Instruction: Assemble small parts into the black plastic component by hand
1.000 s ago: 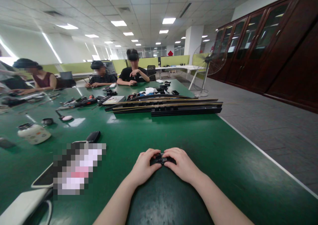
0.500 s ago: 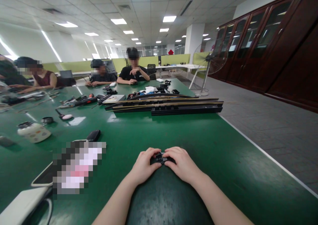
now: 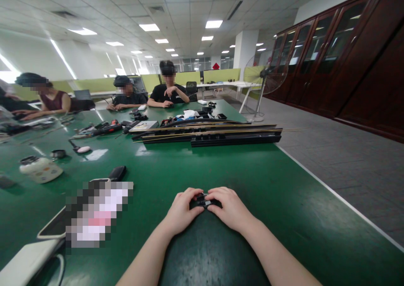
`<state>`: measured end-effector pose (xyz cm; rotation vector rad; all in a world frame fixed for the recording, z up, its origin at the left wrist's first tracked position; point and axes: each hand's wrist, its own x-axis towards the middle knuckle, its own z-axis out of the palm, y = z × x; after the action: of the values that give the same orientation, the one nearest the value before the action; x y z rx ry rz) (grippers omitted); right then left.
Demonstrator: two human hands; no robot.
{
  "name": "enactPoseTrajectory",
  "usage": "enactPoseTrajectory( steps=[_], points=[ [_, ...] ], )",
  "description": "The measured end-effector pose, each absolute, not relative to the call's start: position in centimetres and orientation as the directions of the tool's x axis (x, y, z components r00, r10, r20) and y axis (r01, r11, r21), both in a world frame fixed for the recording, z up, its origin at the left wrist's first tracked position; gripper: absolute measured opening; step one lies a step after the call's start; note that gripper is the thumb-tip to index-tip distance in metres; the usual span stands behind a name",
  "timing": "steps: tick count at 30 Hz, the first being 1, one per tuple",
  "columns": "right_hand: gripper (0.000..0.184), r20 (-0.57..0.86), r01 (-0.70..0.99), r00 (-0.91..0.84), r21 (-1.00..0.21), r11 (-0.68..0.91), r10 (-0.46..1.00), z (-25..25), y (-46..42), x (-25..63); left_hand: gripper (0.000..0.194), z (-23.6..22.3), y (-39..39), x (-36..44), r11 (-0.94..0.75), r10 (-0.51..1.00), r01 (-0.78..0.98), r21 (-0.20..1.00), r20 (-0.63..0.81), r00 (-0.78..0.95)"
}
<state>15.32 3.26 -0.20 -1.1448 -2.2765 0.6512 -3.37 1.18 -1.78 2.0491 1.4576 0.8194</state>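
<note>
A small black part (image 3: pixel 203 201), perhaps plastic with some shiny bits, lies low over the green table (image 3: pixel 240 168) between my two hands. My left hand (image 3: pixel 184 208) grips its left side, thumb in front and fingers behind. On the other side, my right hand (image 3: pixel 229 206) holds it the same way, with curled fingers and thumb. Fingertips cover both ends of the part, so its exact kind cannot be made out.
Beyond my hands lie long black rails (image 3: pixel 236 139) with thin golden rods across them. To the left are a phone (image 3: pixel 52 223), a white box-like device (image 3: pixel 28 263), a pale jar (image 3: pixel 42 170) and tools (image 3: pixel 109 128). Several people (image 3: pixel 167 88) sit at the table; a fan (image 3: pixel 261 80) stands right.
Both hands stay nearly in place on the black part, with slight finger shifts; a little more of it shows between them. The whole view has shifted slightly.
</note>
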Motion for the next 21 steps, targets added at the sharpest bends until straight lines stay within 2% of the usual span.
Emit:
enactPoseTrajectory(
  steps=[10,14,17,21],
  points=[
    [0.028,0.229,0.494,-0.493,-0.720,0.487,0.839,-0.83,3.73,15.50,0.036,-1.80,1.12,-3.46,-0.323,0.946,0.655,0.683,0.206,0.251],
    [0.029,0.218,0.425,-0.492,-0.785,0.450,0.843,-0.68,3.84,15.70,0.037,-1.93,1.21,-3.59,-0.302,0.952,0.596,0.744,0.205,0.226],
    [0.030,0.177,0.335,-0.464,-0.872,0.357,0.868,-0.55,3.80,15.59,0.037,-1.75,1.14,-3.64,-0.257,0.965,0.534,0.805,0.186,0.185],
    [0.034,0.129,0.181,-0.415,-0.958,0.221,0.901,-0.61,3.81,15.15,0.042,-1.31,1.08,-3.31,-0.148,0.988,0.331,0.932,0.123,0.095]
  ],
)
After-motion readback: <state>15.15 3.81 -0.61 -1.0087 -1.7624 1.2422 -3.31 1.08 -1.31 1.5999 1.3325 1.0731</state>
